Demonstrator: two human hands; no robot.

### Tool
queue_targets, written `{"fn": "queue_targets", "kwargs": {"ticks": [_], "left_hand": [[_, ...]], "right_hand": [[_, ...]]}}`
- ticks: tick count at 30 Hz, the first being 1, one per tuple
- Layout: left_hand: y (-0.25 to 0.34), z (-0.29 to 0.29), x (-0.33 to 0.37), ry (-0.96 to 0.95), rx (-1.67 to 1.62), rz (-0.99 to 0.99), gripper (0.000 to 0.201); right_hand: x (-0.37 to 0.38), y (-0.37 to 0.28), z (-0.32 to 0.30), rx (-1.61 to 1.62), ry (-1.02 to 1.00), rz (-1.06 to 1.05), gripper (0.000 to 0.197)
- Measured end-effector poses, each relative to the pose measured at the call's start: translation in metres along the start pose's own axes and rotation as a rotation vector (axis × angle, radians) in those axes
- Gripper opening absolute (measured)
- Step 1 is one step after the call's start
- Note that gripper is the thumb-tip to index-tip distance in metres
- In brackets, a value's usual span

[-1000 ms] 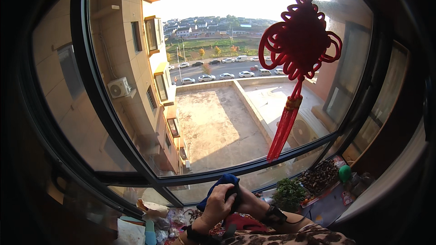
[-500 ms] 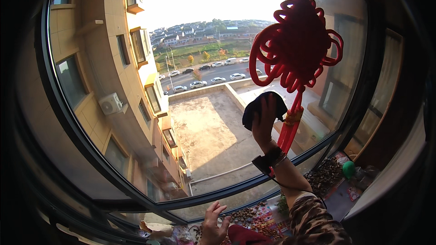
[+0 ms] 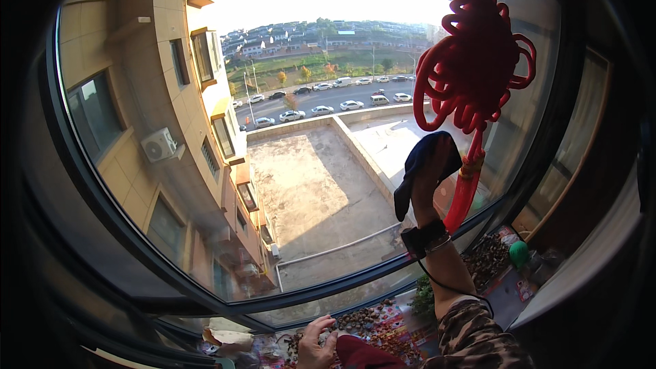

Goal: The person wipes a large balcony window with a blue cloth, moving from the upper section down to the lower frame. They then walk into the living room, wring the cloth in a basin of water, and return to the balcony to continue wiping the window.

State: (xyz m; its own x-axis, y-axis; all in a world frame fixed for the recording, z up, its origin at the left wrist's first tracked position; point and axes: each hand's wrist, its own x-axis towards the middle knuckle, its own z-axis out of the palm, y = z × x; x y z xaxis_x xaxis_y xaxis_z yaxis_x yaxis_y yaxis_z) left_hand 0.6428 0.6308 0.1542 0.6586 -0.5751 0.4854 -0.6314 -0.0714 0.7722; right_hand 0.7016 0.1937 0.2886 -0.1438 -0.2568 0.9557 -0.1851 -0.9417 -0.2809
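Holding a dark blue cloth (image 3: 443, 150) up before the window pane (image 3: 321, 195), the right hand (image 3: 425, 188) is keeping its fingers laid along the soft bundle; whether the cloth is touching the glass, I cannot tell. A second ago both hands were meeting on it low above the sill (image 3: 389, 324); now they are standing well apart. Since the middle frame, the cloth is losing its rounded outline and is trailing a loose, pointed flap at its left. The left hand (image 3: 316, 345) is hovering near the sill's near edge, visibly holding nothing, its fingers curling more loosely inward than before. Beside it a smooth maroon cloth (image 3: 362, 353) is bulging. A red knot ornament (image 3: 471, 61), all thick looping cord, is hanging above the right hand, its silky tassel (image 3: 463, 198) curving behind the wrist. Small, rough brown pieces are covering the sill's far edge along the dark, smooth window frame (image 3: 301, 302), while a leafy green plant (image 3: 422, 299) and a rounded green object (image 3: 519, 253) are sitting toward its right end.
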Motion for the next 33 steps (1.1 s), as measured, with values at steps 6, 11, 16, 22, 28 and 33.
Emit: {"fn": "queue_targets", "kwargs": {"ticks": [6,11,16,22,28,33], "left_hand": [[-0.006,0.002,-0.026,-0.069,-0.259,-0.287,0.033],[0.002,-0.010,-0.035,-0.086,-0.289,-0.439,0.032],[0.030,-0.012,-0.030,-0.054,-0.303,-0.506,0.031],[0.038,-0.013,-0.022,-0.041,-0.221,-0.343,0.031],[0.061,-0.060,0.041,-0.013,-0.044,-0.156,0.034],[0.109,-0.142,0.139,0.263,0.227,0.287,0.033]], "right_hand": [[-0.093,-0.069,-0.001,0.091,-0.214,0.138,0.054],[-0.011,-0.097,0.020,0.081,-0.188,-0.110,0.053],[0.051,-0.160,0.033,0.070,-0.286,-0.243,0.066],[0.040,-0.228,0.024,0.280,-0.444,-0.870,0.054],[0.128,-0.235,0.044,0.199,-0.321,-0.835,0.053],[0.226,-0.237,0.058,0.260,-0.213,-0.697,0.056]]}}
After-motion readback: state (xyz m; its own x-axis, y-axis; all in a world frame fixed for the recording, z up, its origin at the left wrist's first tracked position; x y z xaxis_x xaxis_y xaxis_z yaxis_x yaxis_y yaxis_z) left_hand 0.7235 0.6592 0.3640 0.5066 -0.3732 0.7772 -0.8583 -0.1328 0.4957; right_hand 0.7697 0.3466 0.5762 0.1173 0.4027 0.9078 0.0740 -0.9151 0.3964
